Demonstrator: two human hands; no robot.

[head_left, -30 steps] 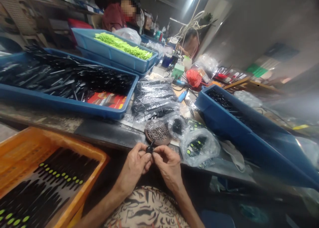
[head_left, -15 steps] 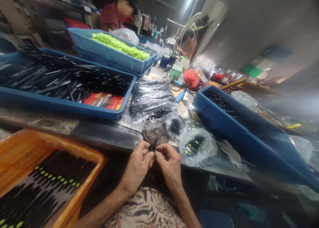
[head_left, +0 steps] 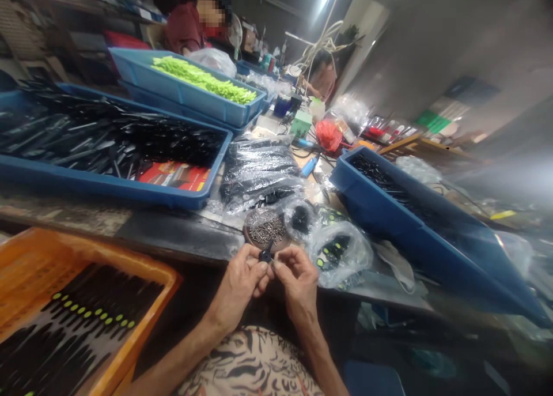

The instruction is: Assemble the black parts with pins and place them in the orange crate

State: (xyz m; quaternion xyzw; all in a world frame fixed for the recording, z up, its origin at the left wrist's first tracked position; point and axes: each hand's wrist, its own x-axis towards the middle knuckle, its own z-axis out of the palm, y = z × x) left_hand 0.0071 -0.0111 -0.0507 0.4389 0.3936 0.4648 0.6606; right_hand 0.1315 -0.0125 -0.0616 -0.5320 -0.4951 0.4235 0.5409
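My left hand [head_left: 239, 282] pinches a small black plastic part [head_left: 266, 254] with a narrow tip pointing up and away from me. Thumb and forefinger of my right hand [head_left: 299, 279] are pressed together just beside it; whatever is between them is too small to make out. Directly beyond my fingers stands a round brown bowl [head_left: 283, 245] of small metal pins or screws [head_left: 266, 227]. To its right are an open clear bag of black pieces [head_left: 301, 218] and another clear bag [head_left: 360, 256] holding black pieces with yellow-green dots.
Blue trays of black parts flank the bench, one left [head_left: 181, 199], one right [head_left: 389, 208]. Behind is a tray of lime-green pieces [head_left: 203, 82]. An orange crate [head_left: 159, 295] sits low left. A filled plastic bag [head_left: 259, 165] lies mid-bench. Two people sit farther back.
My right fingers have drawn slightly away from the black part, which now shows more clearly in my left hand. The whole view has shifted a little.
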